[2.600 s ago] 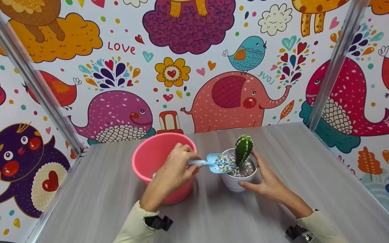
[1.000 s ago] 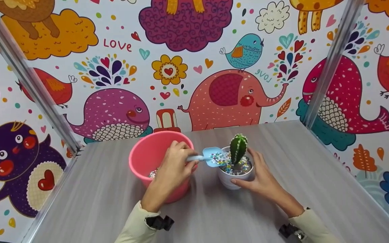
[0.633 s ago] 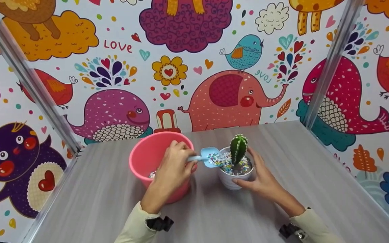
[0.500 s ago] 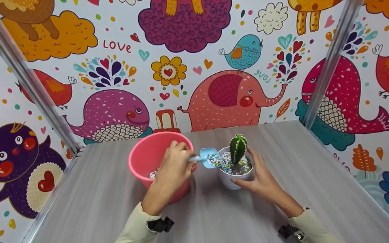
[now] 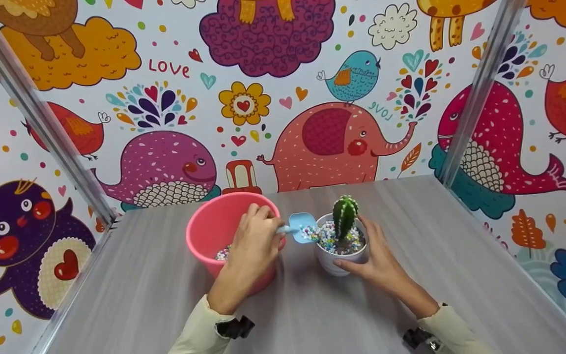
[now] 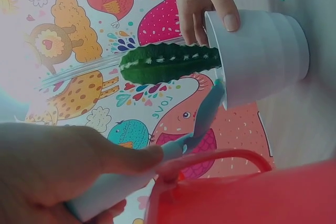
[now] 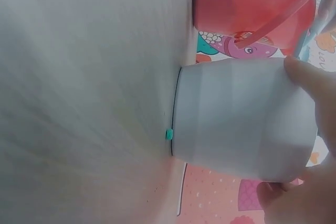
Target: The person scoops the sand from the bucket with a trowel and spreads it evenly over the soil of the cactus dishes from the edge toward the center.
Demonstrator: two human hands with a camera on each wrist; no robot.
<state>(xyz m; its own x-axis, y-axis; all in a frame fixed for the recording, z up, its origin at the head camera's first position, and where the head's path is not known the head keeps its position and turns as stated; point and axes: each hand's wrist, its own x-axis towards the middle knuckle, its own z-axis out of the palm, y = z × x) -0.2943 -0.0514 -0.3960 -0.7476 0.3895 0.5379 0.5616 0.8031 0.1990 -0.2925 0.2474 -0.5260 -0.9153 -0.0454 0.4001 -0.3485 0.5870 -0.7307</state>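
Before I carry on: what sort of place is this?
Probably an indoor booth set up for tabletop work, perhaps a staged one: a wood-grain table, cartoon-printed walls close around it, and metal posts at its far corners.

Head view was bright and even, mostly crisp; soft shadows pooled on the table (image 5: 140,280) around the pink bucket (image 5: 198,248) beside the left hand (image 5: 252,242). Left wrist view: strong glare washed out the wall (image 6: 79,40) above that hand. Right wrist view ran dimmer, hazy, low-contrast; right hand (image 5: 386,263) looked soft-edged.
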